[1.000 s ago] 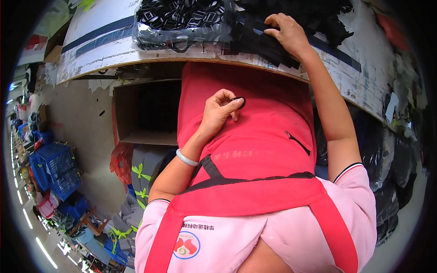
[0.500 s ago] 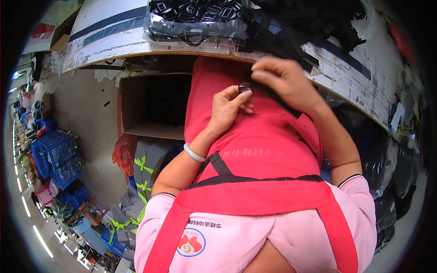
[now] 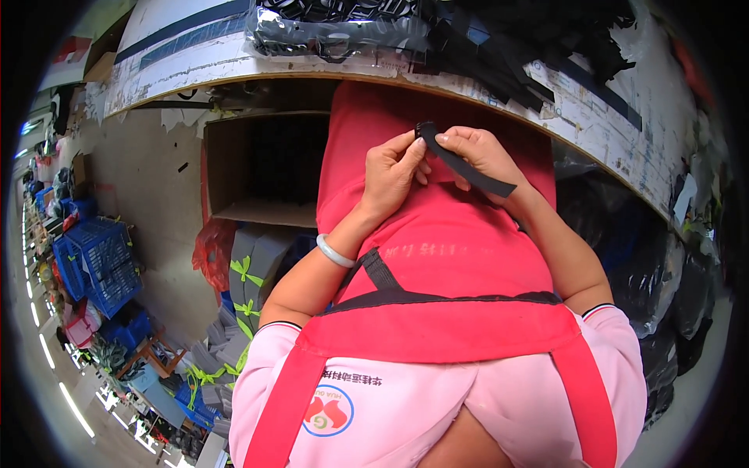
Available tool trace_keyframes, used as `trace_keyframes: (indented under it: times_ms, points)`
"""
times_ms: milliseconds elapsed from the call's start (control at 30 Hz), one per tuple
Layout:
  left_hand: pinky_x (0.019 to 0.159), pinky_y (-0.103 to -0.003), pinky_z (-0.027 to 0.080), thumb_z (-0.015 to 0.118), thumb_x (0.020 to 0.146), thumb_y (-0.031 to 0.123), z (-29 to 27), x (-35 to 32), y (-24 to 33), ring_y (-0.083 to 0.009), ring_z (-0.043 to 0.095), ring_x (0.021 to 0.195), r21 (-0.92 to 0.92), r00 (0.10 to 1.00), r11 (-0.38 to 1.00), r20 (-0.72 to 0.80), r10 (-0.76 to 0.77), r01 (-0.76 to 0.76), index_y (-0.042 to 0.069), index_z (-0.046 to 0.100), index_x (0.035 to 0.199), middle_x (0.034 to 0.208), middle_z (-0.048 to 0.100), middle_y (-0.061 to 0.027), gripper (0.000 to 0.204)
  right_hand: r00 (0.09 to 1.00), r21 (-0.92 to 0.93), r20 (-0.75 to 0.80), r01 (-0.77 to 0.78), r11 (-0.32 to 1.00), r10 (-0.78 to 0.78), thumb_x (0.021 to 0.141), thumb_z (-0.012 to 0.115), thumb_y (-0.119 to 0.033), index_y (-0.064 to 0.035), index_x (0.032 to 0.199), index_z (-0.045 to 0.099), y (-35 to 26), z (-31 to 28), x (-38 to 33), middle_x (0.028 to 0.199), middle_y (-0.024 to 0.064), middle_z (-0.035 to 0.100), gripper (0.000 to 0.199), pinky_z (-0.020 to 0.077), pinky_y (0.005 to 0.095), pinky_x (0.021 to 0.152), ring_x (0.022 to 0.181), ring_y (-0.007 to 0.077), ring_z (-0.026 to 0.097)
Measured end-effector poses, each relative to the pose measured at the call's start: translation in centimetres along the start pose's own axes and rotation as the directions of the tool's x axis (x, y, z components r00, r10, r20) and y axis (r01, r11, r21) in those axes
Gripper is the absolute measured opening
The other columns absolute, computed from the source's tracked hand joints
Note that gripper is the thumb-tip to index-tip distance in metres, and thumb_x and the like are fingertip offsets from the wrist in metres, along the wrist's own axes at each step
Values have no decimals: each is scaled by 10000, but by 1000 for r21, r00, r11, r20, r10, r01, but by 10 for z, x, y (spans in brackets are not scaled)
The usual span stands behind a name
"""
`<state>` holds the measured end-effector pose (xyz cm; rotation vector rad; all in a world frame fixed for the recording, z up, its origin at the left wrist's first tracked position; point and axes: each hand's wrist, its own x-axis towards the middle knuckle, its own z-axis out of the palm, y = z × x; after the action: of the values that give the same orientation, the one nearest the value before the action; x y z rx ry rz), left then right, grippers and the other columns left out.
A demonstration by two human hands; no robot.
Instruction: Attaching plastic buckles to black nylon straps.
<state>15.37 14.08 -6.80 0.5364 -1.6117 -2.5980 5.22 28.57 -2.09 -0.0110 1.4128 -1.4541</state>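
Note:
Above my red-aproned lap, my left hand point(image 3: 392, 173) pinches a small black plastic buckle point(image 3: 424, 128) between thumb and fingers. Close beside it, my right hand point(image 3: 485, 154) grips a short black webbing strap point(image 3: 477, 178). One end of the strap meets the buckle; whether it passes through the slot is too small to tell. The other end hangs free toward my right wrist. On the table ahead lie a clear plastic bag of black buckles point(image 3: 343, 11) and a heap of black straps point(image 3: 507, 66).
The table's worn white edge point(image 3: 601, 148) curves in front of me. Under it, at left, is an open cardboard box point(image 3: 265, 212) with dark contents. Left of my lap are a red plastic bag point(image 3: 212, 256) and grey stacks tied with green strips point(image 3: 264, 269). Blue crates point(image 3: 105, 265) stand farther left.
My right hand has come down from near the table edge to my left hand, and the strap now shows clearly at the buckle. My left hand has risen slightly.

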Motion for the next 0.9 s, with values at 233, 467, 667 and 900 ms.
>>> trace_keyframes:
  times_ms: [233,467,667,900]
  points:
    - [515,-245,459,598,912,40,-2,3,-2,-92,570,605,379,972,905,-52,230,-194,-8,659,1071,731,590,-50,177,994,176,-37,107,979,-102,939,616,-239,-18,942,590,9,6,8,679,27,596,223,442,221,457,495,88,536]
    - [635,-236,488,597,911,27,-6,6,1,-106,607,731,649,912,650,189,364,-394,-26,659,1044,789,631,-37,155,992,134,-59,118,984,-110,919,651,-255,-23,1072,598,12,-8,15,838,41,652,282,481,197,540,617,68,588]
    - [704,-239,511,583,943,148,-16,16,8,-130,628,759,-293,968,924,21,-251,246,-41,626,1122,911,666,-70,264,977,181,-44,211,961,-206,928,638,-205,-38,1061,629,15,-7,20,870,2,644,214,476,195,701,778,47,592]
    - [602,-206,529,648,906,135,-12,23,3,-110,636,683,-200,941,926,-44,-336,321,-39,650,1080,856,673,-68,246,701,-442,-108,601,666,-705,872,675,-81,-41,935,654,15,-1,14,1048,-6,568,77,408,188,697,796,54,498]
